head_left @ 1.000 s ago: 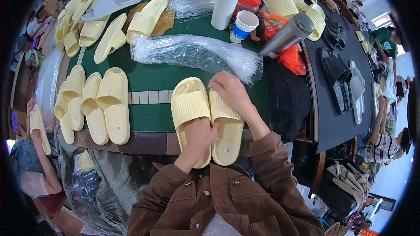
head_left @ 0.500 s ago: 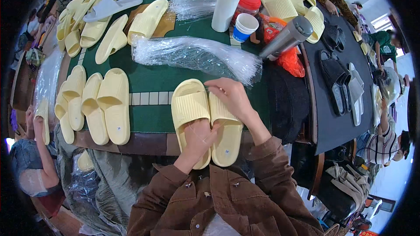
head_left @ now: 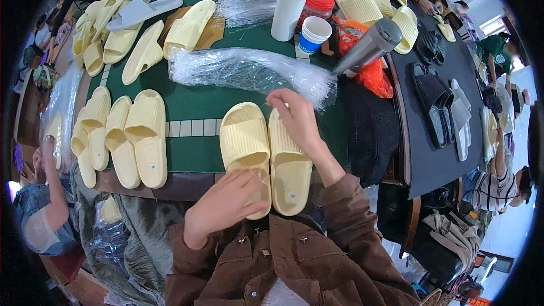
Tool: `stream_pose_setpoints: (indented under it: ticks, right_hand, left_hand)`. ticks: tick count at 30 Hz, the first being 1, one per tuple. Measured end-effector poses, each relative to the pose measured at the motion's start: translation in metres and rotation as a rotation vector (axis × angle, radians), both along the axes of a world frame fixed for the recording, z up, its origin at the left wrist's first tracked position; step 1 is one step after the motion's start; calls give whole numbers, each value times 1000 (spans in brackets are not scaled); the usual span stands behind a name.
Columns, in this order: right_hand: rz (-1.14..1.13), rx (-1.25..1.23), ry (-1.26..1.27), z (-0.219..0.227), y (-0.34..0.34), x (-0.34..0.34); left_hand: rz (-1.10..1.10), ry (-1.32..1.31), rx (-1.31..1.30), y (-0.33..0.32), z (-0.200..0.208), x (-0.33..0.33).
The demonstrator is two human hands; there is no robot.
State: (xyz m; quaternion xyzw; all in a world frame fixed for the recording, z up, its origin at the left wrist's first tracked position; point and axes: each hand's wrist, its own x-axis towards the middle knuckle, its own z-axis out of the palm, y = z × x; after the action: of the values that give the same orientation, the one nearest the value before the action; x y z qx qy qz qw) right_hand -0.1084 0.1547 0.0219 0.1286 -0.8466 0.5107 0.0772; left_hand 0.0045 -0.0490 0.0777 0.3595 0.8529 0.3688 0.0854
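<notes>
The left hand (head_left: 226, 204), at lower centre of the frame, has its fingers curled and rests on the heel end of the left slipper (head_left: 245, 147); a thin clear strand appears pinched at its fingertips, though the grip cannot be confirmed. The right hand (head_left: 297, 119), at centre frame, closes thumb and forefinger on what looks like the same thin strand above the toe end of the right slipper (head_left: 290, 170).

Both slippers are pale yellow, ribbed across the strap, smooth at the footbed. They lie side by side, touching, on the near edge of the green worktop (head_left: 192, 107). A bundle of clear plastic strips (head_left: 249, 71) lies just above them. Three more yellow slippers (head_left: 122, 136) lie at left.
</notes>
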Motion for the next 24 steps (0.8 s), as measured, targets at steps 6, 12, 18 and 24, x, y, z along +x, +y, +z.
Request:
stream_pose_setpoints:
  ticks: [6, 12, 18, 24]
  right_hand:
    - [43, -100, -144, -1, -1, 0]
    - [82, -4, 211, -5, -4, 1]
    - [15, -85, 28, -2, -2, 5]
    - [77, -40, 183, -5, 0, 5]
  left_hand:
    - [466, -227, 332, 7, 20, -53]
    - [610, 64, 283, 62, -65, -93]
    - [650, -154, 515, 62, -70, -93]
    - [664, -210, 499, 58, -62, -93]
